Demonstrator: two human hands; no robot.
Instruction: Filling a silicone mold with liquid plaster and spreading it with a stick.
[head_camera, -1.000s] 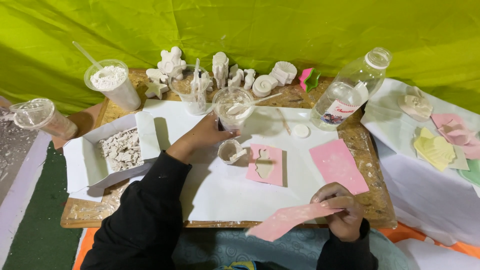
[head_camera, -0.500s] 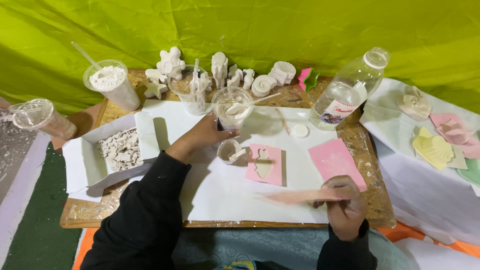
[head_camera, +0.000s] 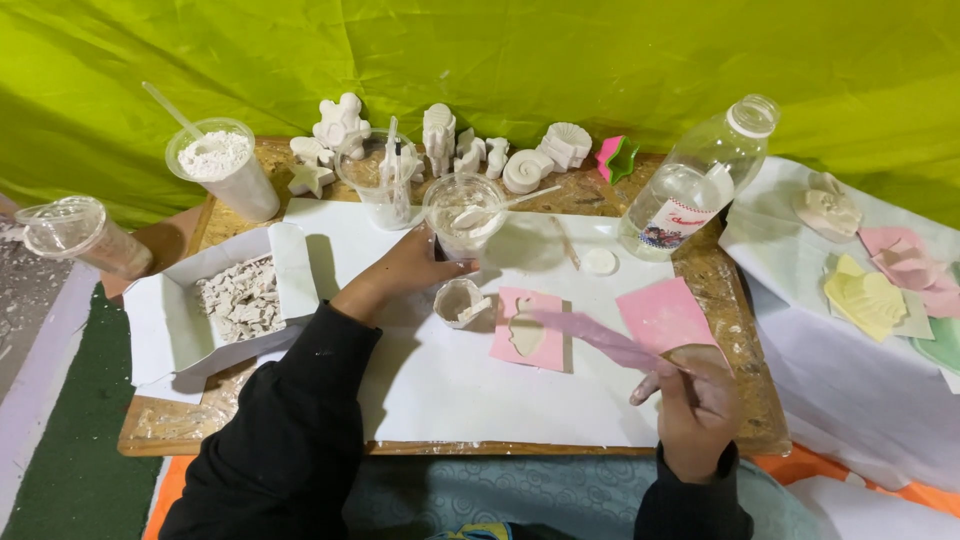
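Note:
My left hand (head_camera: 408, 266) grips a clear plastic cup (head_camera: 462, 215) of white plaster mix with a stirring stick in it, at the back middle of the white paper sheet (head_camera: 470, 395). My right hand (head_camera: 692, 395) holds a thin pink mould sheet (head_camera: 600, 340) that blurs as it swings over the table's right front. A pink mould (head_camera: 528, 328) with a filled white shape lies between the hands. A small white cast (head_camera: 460, 302) sits just below my left hand. Another pink mould (head_camera: 664, 315) lies by my right hand.
White plaster figures (head_camera: 440, 140) line the back edge. A cup of white powder (head_camera: 220, 170), a clear bottle (head_camera: 700, 180), a white box of plaster scraps (head_camera: 235, 300) and a lidded cup (head_camera: 80, 235) stand around. Pink and yellow moulds (head_camera: 880, 285) lie on the right cloth.
My right hand has lifted and swung the thin pink mould sheet from the table's front edge up toward the middle. My left hand stays on the cup.

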